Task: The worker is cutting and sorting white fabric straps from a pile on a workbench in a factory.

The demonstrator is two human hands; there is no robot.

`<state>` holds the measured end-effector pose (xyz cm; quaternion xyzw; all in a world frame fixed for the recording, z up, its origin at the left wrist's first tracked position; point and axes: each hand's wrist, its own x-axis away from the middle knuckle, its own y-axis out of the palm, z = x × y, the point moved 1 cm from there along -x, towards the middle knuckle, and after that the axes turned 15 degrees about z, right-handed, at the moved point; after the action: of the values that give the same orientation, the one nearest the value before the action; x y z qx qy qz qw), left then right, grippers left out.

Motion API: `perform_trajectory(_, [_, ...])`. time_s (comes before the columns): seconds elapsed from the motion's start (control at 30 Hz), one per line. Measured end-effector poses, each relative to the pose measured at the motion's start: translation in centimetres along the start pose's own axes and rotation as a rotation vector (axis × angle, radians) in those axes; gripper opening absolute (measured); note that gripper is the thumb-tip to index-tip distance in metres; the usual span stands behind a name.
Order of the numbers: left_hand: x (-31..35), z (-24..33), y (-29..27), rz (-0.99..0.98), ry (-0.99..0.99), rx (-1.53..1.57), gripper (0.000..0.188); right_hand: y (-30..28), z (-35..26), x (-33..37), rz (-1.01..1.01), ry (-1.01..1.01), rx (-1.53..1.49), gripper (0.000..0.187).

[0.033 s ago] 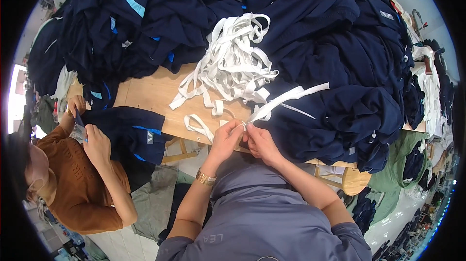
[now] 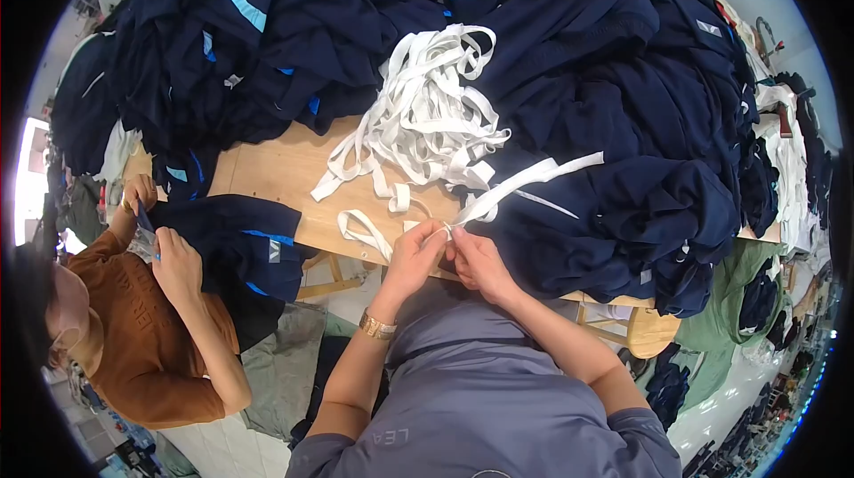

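Observation:
My left hand [image 2: 416, 257] and my right hand [image 2: 478, 261] meet at the table's near edge, fingertips closed on the near end of a small bunch of white fabric strips [image 2: 511, 184]. From my fingers the bunch fans out to the upper right, over dark navy garments [image 2: 614, 220]. Exactly how the strips cross between my fingertips is hidden. Just beyond lies a tangled heap of white fabric tape [image 2: 427, 113]. A loose loop of white tape [image 2: 360, 227] rests on the wood to the left of my left hand.
Large piles of navy garments [image 2: 338, 7] cover the far side and right of the wooden table [image 2: 267, 162]. At left a co-worker in a brown shirt [image 2: 147, 336] handles a navy garment [image 2: 240, 220]. A wooden stool [image 2: 652, 331] stands below the table's right side, near green cloth [image 2: 725, 300].

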<state>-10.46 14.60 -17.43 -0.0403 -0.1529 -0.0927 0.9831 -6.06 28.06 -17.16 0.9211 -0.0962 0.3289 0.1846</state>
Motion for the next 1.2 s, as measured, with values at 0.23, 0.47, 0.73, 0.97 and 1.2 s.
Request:
perform_trajectory(0.23, [0.0, 0.0, 0.0, -0.008, -0.023, -0.021, 0.020, -0.1, 0.0, 0.2, 0.000, 0.001, 0.029, 0.040])
perform_trajectory(0.47, [0.1, 0.2, 0.0, -0.016, -0.034, 0.012, 0.021, -0.3, -0.3, 0.3, -0.003, 0.033, -0.112, 0.035])
perform_trajectory(0.73, [0.7, 2.3, -0.7, -0.016, 0.204, -0.171, 0.018, -0.4, -2.3, 0.4, 0.070, -0.211, 0.082, 0.019])
perform_trajectory(0.97, [0.7, 5.8, -0.4, -0.061, 0.290, -0.319, 0.019, -0.3, -4.8, 0.6, 0.057, -0.414, 0.231, 0.017])
perform_trajectory(1.2, [-1.1, 7.8, -2.3, 0.002, 0.276, -0.239, 0.017, -2.6, -13.8, 1.7, 0.393, -0.933, 0.433, 0.014])
